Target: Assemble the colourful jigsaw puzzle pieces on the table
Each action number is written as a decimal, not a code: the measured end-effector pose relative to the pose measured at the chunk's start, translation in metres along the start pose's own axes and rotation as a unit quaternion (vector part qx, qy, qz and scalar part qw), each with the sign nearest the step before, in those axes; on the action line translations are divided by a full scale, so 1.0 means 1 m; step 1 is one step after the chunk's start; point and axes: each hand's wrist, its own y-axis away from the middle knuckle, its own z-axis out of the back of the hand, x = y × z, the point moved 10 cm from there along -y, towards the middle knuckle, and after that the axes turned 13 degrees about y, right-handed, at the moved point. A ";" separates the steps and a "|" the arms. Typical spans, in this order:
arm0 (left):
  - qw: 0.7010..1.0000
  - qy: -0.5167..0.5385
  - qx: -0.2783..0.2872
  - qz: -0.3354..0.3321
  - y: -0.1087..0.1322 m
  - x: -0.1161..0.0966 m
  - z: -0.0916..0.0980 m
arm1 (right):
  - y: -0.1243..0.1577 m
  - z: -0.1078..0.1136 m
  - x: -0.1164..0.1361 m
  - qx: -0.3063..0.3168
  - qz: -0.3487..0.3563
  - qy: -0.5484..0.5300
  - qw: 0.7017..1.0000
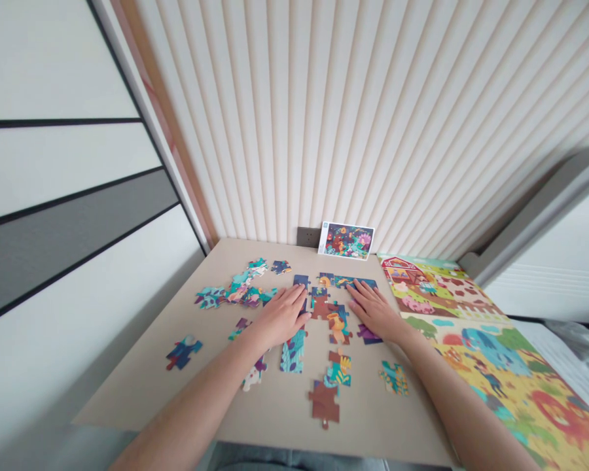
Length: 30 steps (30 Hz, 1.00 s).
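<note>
My left hand [285, 314] lies palm down with its fingers spread over a strip of joined blue puzzle pieces [293, 353] on the table. My right hand [374, 313] rests flat, its fingertips on a dark blue strip [342, 281] at the top. Between the hands are brown pieces [320, 304] and a piece with an orange figure [338, 327]. Purple pieces [368, 332] show just under my right hand. Nearer the front edge lie a teal and yellow piece [339, 369] and a brown piece [324, 402]. What is under my palms is hidden.
A picture card [347, 241] leans against the ribbed wall. Loose pieces [240, 286] lie heaped at the back left; single ones lie at the left [183, 352] and right [394, 377]. Finished-looking farm [436, 288] and animal puzzles [515, 379] cover the right side.
</note>
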 end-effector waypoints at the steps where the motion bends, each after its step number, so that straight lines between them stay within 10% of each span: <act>1: 1.000 0.000 0.006 0.004 0.001 0.001 -0.002 | 0.001 -0.001 -0.002 0.000 0.001 0.001 1.000; 16: 0.999 0.018 0.033 0.016 0.006 0.021 0.001 | 0.015 0.009 -0.021 -0.026 -0.012 0.004 1.000; 30: 0.999 0.019 0.024 0.015 0.008 0.025 0.010 | -0.070 0.035 0.022 -0.039 0.085 -0.061 0.994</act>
